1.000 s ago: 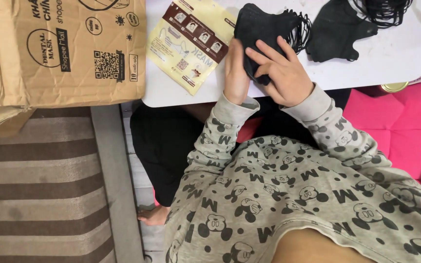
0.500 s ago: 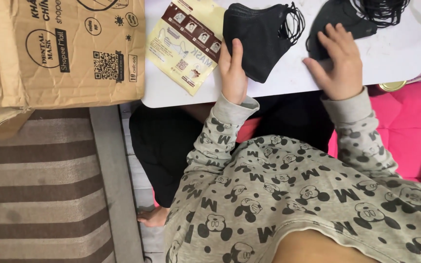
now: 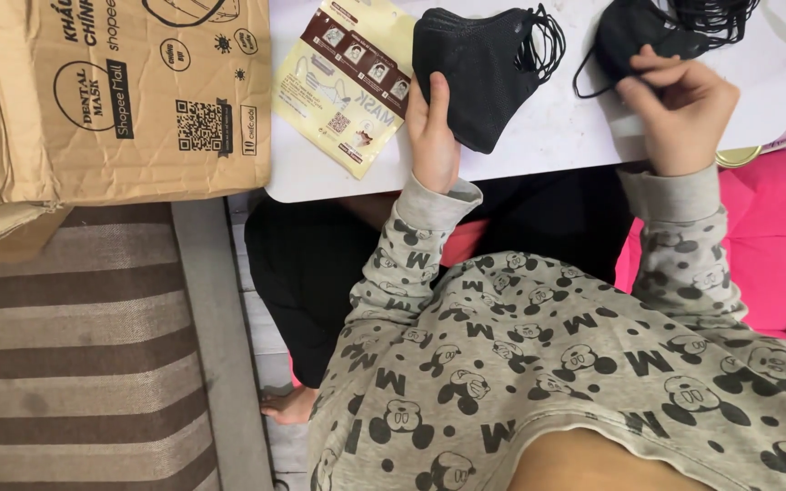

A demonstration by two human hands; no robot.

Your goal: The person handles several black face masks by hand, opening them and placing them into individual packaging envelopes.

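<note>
With the left hand (image 3: 434,136) flat on the folded black mask (image 3: 475,68) on the white tabletop (image 3: 557,136) and the right hand (image 3: 680,109) pinching the mask pile (image 3: 648,36), tangled ear loops (image 3: 716,14) risk dragging extra masks along

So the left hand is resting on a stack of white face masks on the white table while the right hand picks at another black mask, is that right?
Not quite: the head view shows the stack of masks under the left hand is black, not white. The rest holds: it lies on the white table, and the right hand picks at another black mask.
</note>
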